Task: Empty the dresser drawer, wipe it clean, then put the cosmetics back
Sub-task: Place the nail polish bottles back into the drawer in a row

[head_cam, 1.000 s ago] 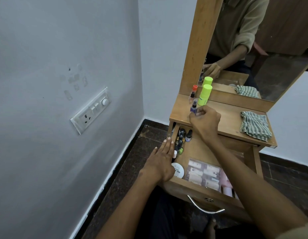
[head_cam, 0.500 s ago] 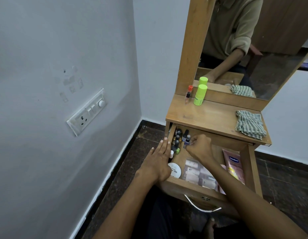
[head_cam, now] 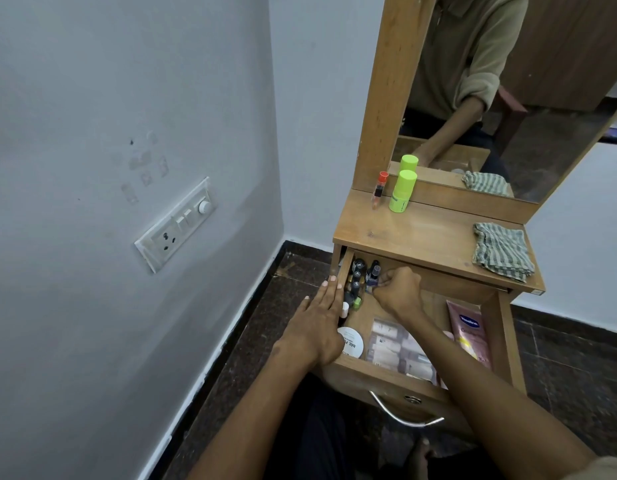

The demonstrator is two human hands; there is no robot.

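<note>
Open wooden drawer (head_cam: pixel 397 379): left hand (head_cam: pixel 317 327) flat, fingers straight, on its left wall. Right hand (head_cam: pixel 399 289) pinches small dark nail-polish bottle (head_cam: pixel 372 276) at far left.

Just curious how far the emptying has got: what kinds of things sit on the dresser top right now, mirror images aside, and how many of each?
Green bottle: 1
Red-capped tube: 1
Striped cloth: 1
Total: 3
</note>
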